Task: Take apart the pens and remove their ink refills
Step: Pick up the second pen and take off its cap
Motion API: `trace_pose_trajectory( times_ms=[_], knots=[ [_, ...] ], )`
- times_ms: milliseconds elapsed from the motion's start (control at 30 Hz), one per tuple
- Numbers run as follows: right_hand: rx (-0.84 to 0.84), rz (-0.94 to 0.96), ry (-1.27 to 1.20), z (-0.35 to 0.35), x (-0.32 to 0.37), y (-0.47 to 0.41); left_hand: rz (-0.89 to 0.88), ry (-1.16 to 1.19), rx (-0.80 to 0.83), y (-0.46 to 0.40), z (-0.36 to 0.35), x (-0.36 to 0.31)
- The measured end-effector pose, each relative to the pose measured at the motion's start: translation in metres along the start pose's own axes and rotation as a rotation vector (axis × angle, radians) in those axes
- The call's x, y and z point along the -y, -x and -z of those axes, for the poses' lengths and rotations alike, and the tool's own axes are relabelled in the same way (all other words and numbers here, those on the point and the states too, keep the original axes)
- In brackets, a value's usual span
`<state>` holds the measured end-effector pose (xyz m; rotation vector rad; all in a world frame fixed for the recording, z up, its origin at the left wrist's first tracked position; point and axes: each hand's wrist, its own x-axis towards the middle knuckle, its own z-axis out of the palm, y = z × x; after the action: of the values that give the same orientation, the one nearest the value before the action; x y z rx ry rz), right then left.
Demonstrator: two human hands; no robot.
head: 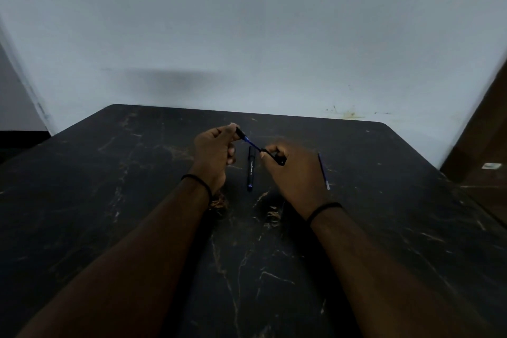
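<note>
Both my hands hold one black and blue pen [251, 141] above the black marble table [137, 200]. My left hand [215, 153] pinches the pen's black upper end between thumb and fingers. My right hand [293, 170] grips the lower black part, and a blue section shows between the two hands. A second black pen [251, 169] lies on the table between my hands, pointing towards me. A thin blue ink refill [323, 171] lies on the table just right of my right hand.
A pale wall [247, 35] rises behind the table's far edge. A brown wooden piece [482, 140] stands at the right edge of view. Both wrists wear a black band.
</note>
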<state>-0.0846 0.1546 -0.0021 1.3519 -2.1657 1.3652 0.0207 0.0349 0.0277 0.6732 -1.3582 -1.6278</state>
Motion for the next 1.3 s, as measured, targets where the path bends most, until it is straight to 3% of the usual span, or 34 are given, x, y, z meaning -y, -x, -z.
trace_pose_trajectory(
  times_ms=[733,933,1100,1300],
  knots=[
    [-0.073,-0.068,-0.052,-0.002,-0.005,-0.002,0.011,-0.041,0.150,0.000,-0.004,0.014],
    [-0.021,0.029,0.013,0.002,-0.003,-0.001,0.015,-0.009,0.157,-0.006,0.001,0.018],
    [-0.006,-0.047,-0.047,0.002,-0.001,-0.002,0.009,0.011,0.163,-0.008,0.002,0.022],
    [0.018,-0.033,0.043,0.004,-0.001,-0.002,0.005,0.009,0.160,-0.007,0.001,0.021]
  ],
)
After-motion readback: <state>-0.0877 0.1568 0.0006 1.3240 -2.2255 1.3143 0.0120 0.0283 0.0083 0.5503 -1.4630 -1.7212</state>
